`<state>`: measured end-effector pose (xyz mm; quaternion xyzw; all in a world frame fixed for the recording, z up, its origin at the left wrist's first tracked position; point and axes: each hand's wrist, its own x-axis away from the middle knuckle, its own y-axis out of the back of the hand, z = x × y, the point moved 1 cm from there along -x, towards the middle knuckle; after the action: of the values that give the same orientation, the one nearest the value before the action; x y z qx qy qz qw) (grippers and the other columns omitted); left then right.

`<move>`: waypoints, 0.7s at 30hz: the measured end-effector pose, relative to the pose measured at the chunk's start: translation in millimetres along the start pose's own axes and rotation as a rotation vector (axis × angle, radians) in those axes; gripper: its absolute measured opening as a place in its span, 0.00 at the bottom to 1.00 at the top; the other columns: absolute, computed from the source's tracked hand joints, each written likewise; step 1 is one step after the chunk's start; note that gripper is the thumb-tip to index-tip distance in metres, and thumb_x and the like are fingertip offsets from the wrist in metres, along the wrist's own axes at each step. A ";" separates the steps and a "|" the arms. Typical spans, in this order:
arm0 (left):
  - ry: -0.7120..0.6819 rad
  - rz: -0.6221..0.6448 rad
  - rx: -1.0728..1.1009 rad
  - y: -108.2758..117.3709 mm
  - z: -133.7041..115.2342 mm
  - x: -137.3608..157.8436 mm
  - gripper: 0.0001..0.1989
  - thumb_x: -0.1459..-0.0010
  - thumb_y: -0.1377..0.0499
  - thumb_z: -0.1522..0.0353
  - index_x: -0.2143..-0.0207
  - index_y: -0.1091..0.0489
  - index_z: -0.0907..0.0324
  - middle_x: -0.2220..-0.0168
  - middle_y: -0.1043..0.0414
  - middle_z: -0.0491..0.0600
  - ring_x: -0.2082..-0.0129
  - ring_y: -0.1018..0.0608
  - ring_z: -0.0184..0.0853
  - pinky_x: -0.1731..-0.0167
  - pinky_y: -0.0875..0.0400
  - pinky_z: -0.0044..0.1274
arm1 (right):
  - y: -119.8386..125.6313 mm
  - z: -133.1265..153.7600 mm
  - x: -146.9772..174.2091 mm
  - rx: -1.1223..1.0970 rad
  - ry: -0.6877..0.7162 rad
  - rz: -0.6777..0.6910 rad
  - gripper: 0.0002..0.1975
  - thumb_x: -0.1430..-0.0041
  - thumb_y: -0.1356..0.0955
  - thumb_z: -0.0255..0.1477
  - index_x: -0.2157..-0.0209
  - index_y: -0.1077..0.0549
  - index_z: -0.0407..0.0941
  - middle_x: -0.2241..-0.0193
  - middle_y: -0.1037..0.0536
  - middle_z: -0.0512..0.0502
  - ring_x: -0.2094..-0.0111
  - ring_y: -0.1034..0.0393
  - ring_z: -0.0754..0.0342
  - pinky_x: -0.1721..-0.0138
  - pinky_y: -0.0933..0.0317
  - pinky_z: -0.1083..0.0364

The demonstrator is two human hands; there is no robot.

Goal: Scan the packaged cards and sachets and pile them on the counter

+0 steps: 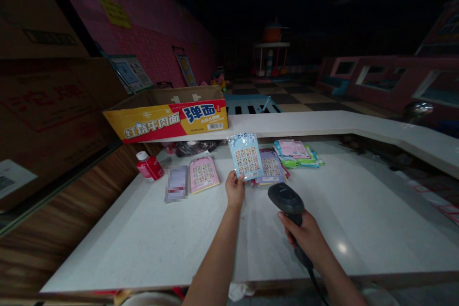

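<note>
My left hand (235, 190) pinches the lower edge of a light blue sticker pack (245, 157) in clear wrapping, held up off the counter. Rows of tiny pictures cover its face. In my right hand (304, 234) is a black barcode scanner (286, 198), gripped by the handle, its head tilted toward the pack and its cord running down. Just behind the blue pack lie purple packs (271, 166). A pink pack (203, 174) rests to the left, beside a phone-shaped thing (177, 183) with a blurred face. Several pink, green and blue packs (296, 153) are piled at the right.
A red bottle with a white cap (149, 166) stands on the white counter (143, 244). On the raised ledge (304, 122) sits a yellow and red noodle carton (172, 117). Large brown cartons (53, 110) are stacked at the left. Black cable (197, 148) lies under the ledge.
</note>
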<state>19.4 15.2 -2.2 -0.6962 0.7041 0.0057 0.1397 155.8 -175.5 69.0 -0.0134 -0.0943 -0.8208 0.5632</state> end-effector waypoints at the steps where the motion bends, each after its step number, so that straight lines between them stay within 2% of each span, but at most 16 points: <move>1: 0.002 0.002 0.003 0.0 -0.4 0.2 0.18 0.47 0.40 0.57 0.61 0.34 0.60 0.60 0.23 0.54 0.62 0.21 0.37 0.65 0.26 0.25 | -0.1 -0.3 -0.2 -0.004 -0.007 -0.005 0.18 0.52 0.31 0.46 0.75 0.35 0.46 0.89 0.35 0.57 0.89 0.41 0.59 0.88 0.46 0.59; 7: 0.019 -0.022 -0.021 0.4 -1.1 -0.6 0.22 0.49 0.40 0.51 0.63 0.34 0.60 0.60 0.24 0.54 0.61 0.21 0.37 0.66 0.26 0.24 | 1.7 -2.9 -0.6 -0.013 -0.033 -0.024 0.19 0.53 0.30 0.46 0.72 0.35 0.45 0.87 0.32 0.56 0.89 0.38 0.58 0.88 0.46 0.59; 14: -0.017 -0.111 -0.012 2.5 -9.5 8.5 0.19 0.50 0.41 0.55 0.62 0.35 0.59 0.61 0.26 0.52 0.66 0.23 0.36 0.70 0.25 0.24 | 5.5 -4.0 3.4 -0.009 -0.017 -0.015 0.19 0.53 0.30 0.46 0.73 0.34 0.46 0.86 0.31 0.55 0.88 0.38 0.58 0.88 0.46 0.59; 17: -0.042 -0.212 -0.077 17.8 -19.2 13.8 0.17 0.49 0.42 0.59 0.61 0.35 0.59 0.62 0.27 0.52 0.67 0.23 0.36 0.73 0.26 0.25 | 6.2 -3.7 3.5 -0.006 -0.013 -0.016 0.18 0.52 0.30 0.46 0.73 0.34 0.46 0.86 0.31 0.55 0.88 0.38 0.58 0.88 0.46 0.59; 21: -0.056 -0.383 -0.309 55.7 -39.0 12.8 0.13 0.46 0.46 0.65 0.59 0.34 0.60 0.61 0.27 0.55 0.69 0.23 0.38 0.77 0.28 0.25 | 4.0 -2.7 0.6 0.011 -0.010 0.015 0.18 0.53 0.30 0.46 0.74 0.34 0.46 0.87 0.32 0.55 0.89 0.39 0.57 0.88 0.45 0.58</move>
<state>-42.6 -3.5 22.2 -0.8296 0.5460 0.1060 0.0499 159.6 -178.0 67.0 -0.0152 -0.1014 -0.8160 0.5689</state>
